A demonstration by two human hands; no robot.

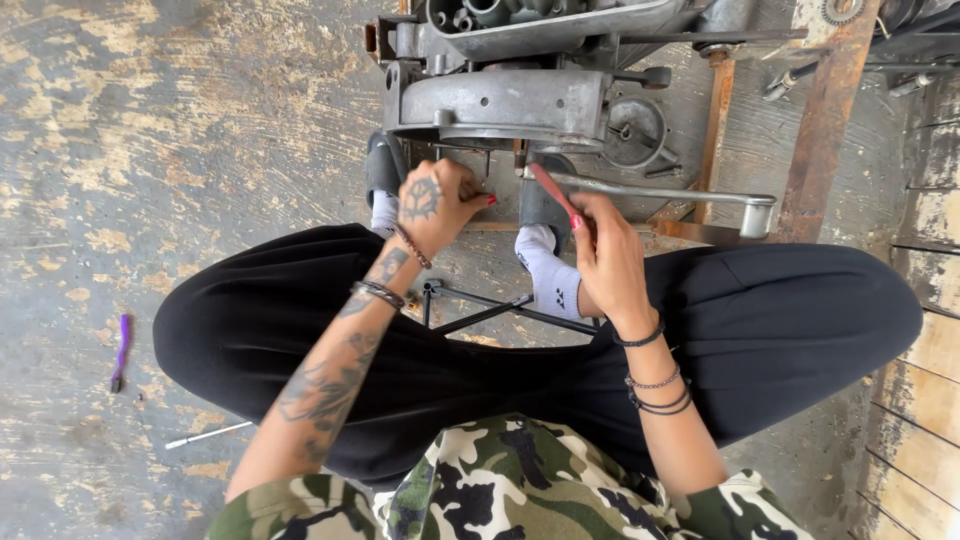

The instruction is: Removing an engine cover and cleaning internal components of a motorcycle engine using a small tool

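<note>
Far left on the worn, paint-flaked floor (150, 150): a small purple tool (121, 350), lying alone, well apart from the hands. Just right of it and lower, a thin pale rod (208, 434) near the person's knee. Person seated with knees spread wide, black trousers (250, 330), camouflage top (500, 490), white socks. Left hand (432, 205), tattooed on the back, bracelets at the wrist, is reached forward to the underside of the grey metal engine casing (500, 105); fingers curled in tight at the casing's lower edge, what they pinch is hidden by the hand itself. Between the legs, a thin black metal frame (480, 312) on the floor. Right hand (605, 255) sits just beside the left, fingers closed round a slim red-handled tool (553, 192) angled up toward the casing's lower edge beside the left fingertips. A long grey lever arm (680, 195) runs rightward from the casing, above the right hand. Casing rests on a rusty steel stand (825, 120). Far right: weathered wooden planks (930, 300).
</note>
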